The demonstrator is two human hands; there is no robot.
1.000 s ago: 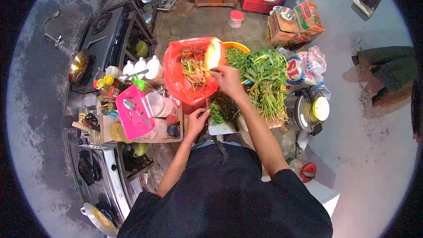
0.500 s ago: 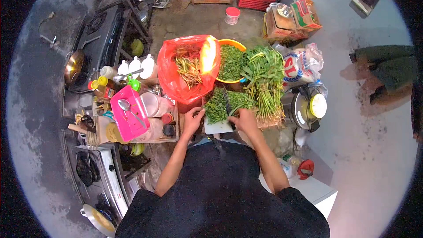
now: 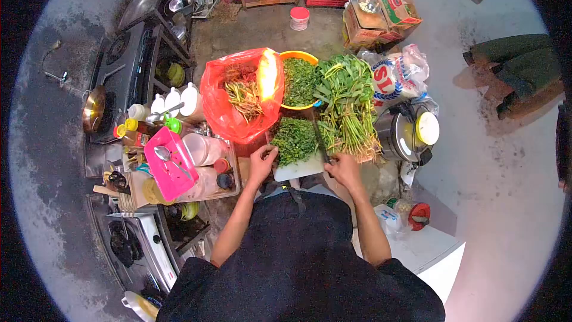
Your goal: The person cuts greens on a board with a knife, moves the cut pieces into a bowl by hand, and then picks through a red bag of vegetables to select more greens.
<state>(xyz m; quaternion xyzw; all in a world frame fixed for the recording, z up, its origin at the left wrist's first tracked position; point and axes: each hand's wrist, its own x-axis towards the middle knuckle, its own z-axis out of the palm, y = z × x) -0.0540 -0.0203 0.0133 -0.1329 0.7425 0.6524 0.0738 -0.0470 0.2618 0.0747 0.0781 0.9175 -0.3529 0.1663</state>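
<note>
A white cutting board [image 3: 300, 169] bears a heap of chopped greens [image 3: 293, 141]. My right hand [image 3: 342, 169] is closed on the handle of a dark knife [image 3: 320, 137], whose blade points away from me along the heap's right side. At the board's left edge is my left hand [image 3: 262, 161], its fingers curled near the greens; what they hold, if anything, is too small to tell. Uncut leafy stalks [image 3: 351, 107] lie to the right. Behind the board stand a yellow-rimmed bowl of chopped greens [image 3: 301, 53] and a red plastic bag [image 3: 217, 98] with root ends and scraps.
On the left, a pink basket [image 3: 170, 170] with spoons sits over a tray of jars and bottles. A pot-like cooker [image 3: 396, 137] and a white printed sack [image 3: 390, 77] are on the right. A person's legs [image 3: 524, 71] show at far right.
My right hand and the knife have moved right, away from the chopped heap, onto its right edge. The green strands by my right hand no longer show. The whole view has shifted slightly.
</note>
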